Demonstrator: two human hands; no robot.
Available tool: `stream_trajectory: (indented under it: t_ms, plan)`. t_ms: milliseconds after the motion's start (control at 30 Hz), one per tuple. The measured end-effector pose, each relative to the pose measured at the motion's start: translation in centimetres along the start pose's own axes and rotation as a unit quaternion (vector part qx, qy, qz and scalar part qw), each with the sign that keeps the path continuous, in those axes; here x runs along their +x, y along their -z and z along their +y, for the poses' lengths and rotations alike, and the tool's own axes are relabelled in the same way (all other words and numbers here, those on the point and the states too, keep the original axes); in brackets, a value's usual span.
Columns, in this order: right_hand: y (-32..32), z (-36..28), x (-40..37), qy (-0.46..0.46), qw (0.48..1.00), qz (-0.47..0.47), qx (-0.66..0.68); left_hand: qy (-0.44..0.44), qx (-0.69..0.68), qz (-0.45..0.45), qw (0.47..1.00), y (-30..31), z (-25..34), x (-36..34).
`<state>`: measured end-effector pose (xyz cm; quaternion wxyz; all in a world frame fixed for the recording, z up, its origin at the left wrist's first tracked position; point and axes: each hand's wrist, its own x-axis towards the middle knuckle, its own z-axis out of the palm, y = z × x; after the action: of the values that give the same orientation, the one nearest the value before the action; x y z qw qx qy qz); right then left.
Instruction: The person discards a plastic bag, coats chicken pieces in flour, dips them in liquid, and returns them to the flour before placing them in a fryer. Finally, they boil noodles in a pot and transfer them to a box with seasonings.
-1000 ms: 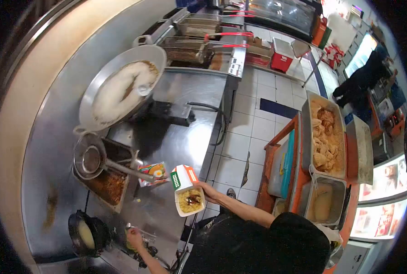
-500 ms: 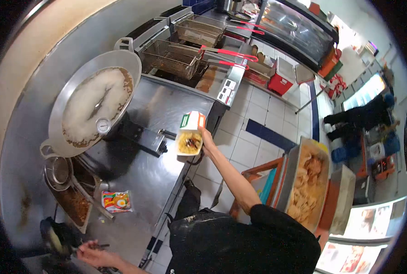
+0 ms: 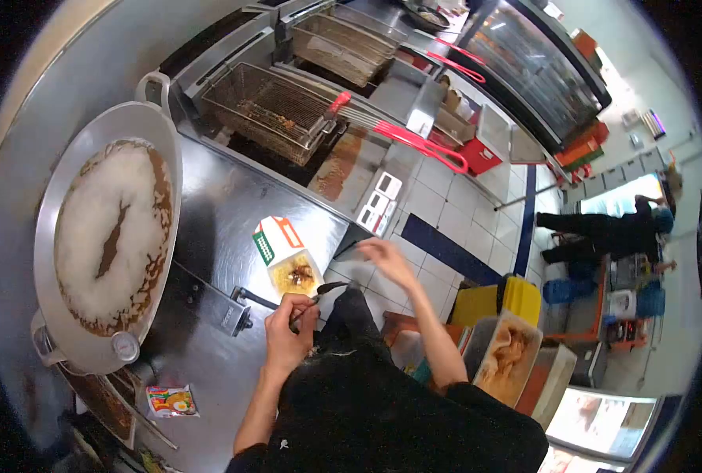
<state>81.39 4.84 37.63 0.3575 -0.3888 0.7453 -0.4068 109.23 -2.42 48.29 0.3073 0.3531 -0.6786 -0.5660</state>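
My left hand [image 3: 292,335] is closed around a dark spoon-like utensil [image 3: 331,288], whose tip sticks out to the right just below the takeaway box. The open takeaway box [image 3: 286,260], white with green and orange panels, stands on the steel counter's edge. Yellow noodles [image 3: 286,277] with a dark topping lie inside it. To the right of the box, my right hand [image 3: 389,262] hovers with fingers apart and nothing in it. A packet of instant noodles [image 3: 173,401] lies farther left on the counter.
A large wok [image 3: 111,236] of foaming oil, with a thermometer [image 3: 125,346] on its rim, fills the left. Fryer baskets [image 3: 268,110] with red handles sit at the back. At right are a tub of chicken pieces [image 3: 508,359] and a distant person [image 3: 615,235].
My right hand has let go of the takeaway box, which now stands on the counter. My left hand has come from the lower left to the box, holding the dark utensil.
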Motion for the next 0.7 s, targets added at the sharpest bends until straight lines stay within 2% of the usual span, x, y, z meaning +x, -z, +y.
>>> stream_trajectory:
  t_ms: [33, 67, 100, 167, 200, 233, 267, 300, 333, 400, 433, 467, 500, 567, 700]
  plan:
    - [2.7, 2.2, 1.6, 0.030, 0.997, 0.068, 0.000, 0.005, 0.039, 0.007, 0.999, -0.2, 0.3, 1.4]
    - [6.2, 2.6, 3.4, 0.040, 0.989, 0.129, -0.066, 0.009, 0.080, 0.014, 0.997, -0.3, 0.4, 2.7]
    - [9.1, 2.6, 5.8, 0.033, 0.970, 0.217, -0.105, 0.022, 0.081, 0.035, 0.996, -0.6, 0.3, 3.8]
    - [14.6, -0.3, 10.7, 0.112, 0.913, 0.316, -0.233, 0.048, 0.111, 0.076, 0.990, -1.1, -0.1, 5.7]
    - [16.2, -1.7, 13.4, 0.116, 0.916, 0.309, -0.226, 0.035, 0.149, 0.105, 0.983, -1.6, -0.6, 6.5]
    - [17.7, -3.1, 16.1, 0.218, 0.856, 0.326, -0.338, 0.070, 0.161, 0.127, 0.976, -2.2, -0.4, 7.2]
    - [19.0, -3.4, 19.0, 0.315, 0.772, 0.334, -0.439, 0.066, 0.161, 0.162, 0.971, -2.9, -1.2, 7.7]
    - [19.7, -1.7, 22.5, 0.315, 0.780, 0.326, -0.431, 0.065, 0.162, 0.193, 0.965, -3.8, -2.0, 8.0]
    - [19.6, 1.2, 25.9, 0.302, 0.819, 0.259, -0.413, 0.076, 0.174, 0.195, 0.962, -4.7, -2.0, 7.8]
    - [20.0, 3.2, 30.4, 0.287, 0.858, 0.190, -0.381, 0.127, 0.174, 0.262, 0.941, -6.6, -1.4, 8.0]
    - [20.1, 3.0, 32.3, 0.096, 0.962, -0.016, -0.257, 0.128, 0.185, 0.264, 0.938, -7.8, -1.3, 8.1]
    - [20.1, 2.8, 33.7, -0.102, 0.963, -0.224, -0.109, 0.140, 0.183, 0.282, 0.931, -8.9, -1.2, 8.0]
    - [19.9, 2.1, 33.7, -0.099, 0.963, -0.229, -0.102, 0.153, 0.178, 0.300, 0.925, -10.2, -1.1, 8.0]
    - [19.9, 0.3, 31.8, -0.096, 0.980, -0.173, 0.006, 0.181, 0.144, 0.321, 0.918, -12.7, -0.8, 8.6]
    - [21.1, -0.2, 30.4, -0.091, 0.978, -0.185, 0.020, 0.178, 0.175, 0.303, 0.920, -16.2, -2.4, 9.6]
